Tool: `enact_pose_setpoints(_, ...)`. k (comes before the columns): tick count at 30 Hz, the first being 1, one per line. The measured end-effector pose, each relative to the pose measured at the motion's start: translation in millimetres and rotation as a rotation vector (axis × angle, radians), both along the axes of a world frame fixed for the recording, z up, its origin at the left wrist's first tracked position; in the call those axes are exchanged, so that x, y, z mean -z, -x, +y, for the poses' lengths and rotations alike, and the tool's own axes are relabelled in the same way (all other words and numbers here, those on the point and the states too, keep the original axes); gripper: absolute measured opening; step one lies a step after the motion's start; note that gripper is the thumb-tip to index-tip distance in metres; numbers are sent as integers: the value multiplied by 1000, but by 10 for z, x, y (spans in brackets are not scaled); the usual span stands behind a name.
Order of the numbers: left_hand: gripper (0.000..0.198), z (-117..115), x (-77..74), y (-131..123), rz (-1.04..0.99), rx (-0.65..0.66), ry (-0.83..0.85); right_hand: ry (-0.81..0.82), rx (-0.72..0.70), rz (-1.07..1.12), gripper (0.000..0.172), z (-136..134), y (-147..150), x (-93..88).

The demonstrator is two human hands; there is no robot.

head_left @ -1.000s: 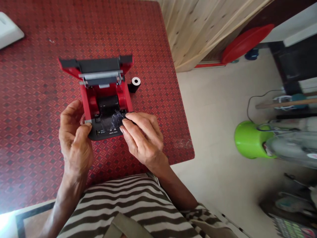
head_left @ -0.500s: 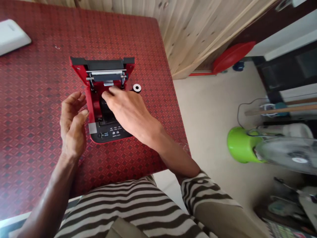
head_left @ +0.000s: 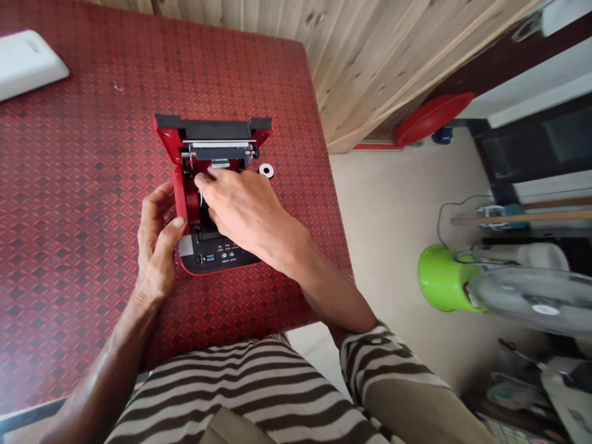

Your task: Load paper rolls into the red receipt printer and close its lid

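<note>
Two hands at an open red printer (head_left: 217,256) on the patterned tabletop (head_left: 69,246)
A white case (head_left: 28,61) lies at the far left corner; the left hand (head_left: 157,246) cups the printer's left wall, fingers loosely apart, thumb on the front corner; the lid (head_left: 213,129) stands raised; the right hand (head_left: 245,209) reaches into the bay, fingertips bunched, though I cannot tell whether they grip anything; a small roll (head_left: 266,171) stands just beside the printer's right side.
</note>
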State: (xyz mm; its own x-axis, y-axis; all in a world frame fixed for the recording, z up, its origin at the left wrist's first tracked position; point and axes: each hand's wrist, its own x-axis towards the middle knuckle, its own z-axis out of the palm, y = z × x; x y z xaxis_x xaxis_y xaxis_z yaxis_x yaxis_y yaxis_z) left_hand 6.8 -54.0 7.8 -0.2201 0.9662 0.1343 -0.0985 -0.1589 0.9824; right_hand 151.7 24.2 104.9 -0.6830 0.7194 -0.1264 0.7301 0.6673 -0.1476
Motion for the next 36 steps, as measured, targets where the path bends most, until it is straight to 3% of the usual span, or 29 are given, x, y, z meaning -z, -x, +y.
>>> enact_pose_setpoints(6, 50, 4, -2, 6, 42, -21, -2, -3, 19, 42, 35, -79, -130, -4)
enact_pose_setpoints(17, 52, 9, 4, 3, 64, -52, 34, -27, 44, 1, 38, -59, -54, -37)
enact_pose_setpoints(25, 51, 8, -13, 18, 98, -68, 43, 6, 72, 111, 35, -167, -105, -68)
enact_pose_setpoints(29, 50, 9, -26, 10, 104, -72, 33, 10, 99, 362, 31, -275, -339, -244)
enact_pose_setpoints(32, 51, 13, -24, -4, 78, -83, 68, 118, 250, 688, 34, -358, -654, -305)
enact_pose_setpoints(34, 52, 17, -12, -9, 51, -88, 84, 191, 416, 895, 30, -405, -858, -212)
enact_pose_setpoints(36, 52, 23, 3, -13, 29, -93, 79, 218, 552, 1075, 28, -443, -1010, -3)
